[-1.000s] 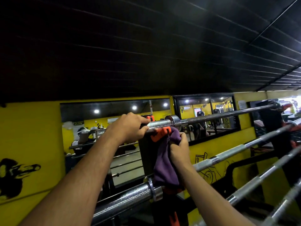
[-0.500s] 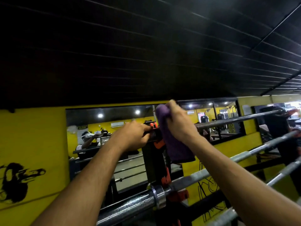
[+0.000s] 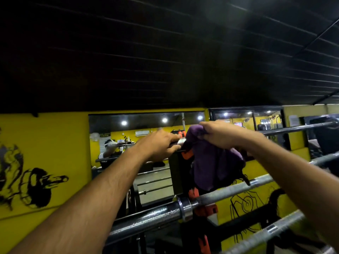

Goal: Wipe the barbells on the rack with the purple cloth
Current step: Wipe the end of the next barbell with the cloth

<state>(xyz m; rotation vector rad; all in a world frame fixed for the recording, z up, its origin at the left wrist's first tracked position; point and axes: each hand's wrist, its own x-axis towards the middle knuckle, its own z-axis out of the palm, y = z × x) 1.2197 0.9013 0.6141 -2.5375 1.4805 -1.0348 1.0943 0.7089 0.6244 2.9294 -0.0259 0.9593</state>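
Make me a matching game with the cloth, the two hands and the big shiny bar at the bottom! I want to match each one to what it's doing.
Things:
1. purple cloth
2. left hand
3. right hand
4. lower barbell

States:
A. grips the top bar's end
B. lies on the rack, nobody touching it
C. hangs down over the top bar
D. holds the cloth on top

Pairs: 1-C, 2-A, 3-D, 4-B

**Surroundings: gym wall and ceiling**

Yellow wall (image 3: 60, 143) carries black painted figures (image 3: 34, 187) at left. A wall mirror (image 3: 146, 140) reflects ceiling lights and a person. To its right, a dark-framed window (image 3: 266, 125). Dark slatted ceiling (image 3: 165, 52) overhead. A paper notice (image 3: 294, 120) is posted far right.
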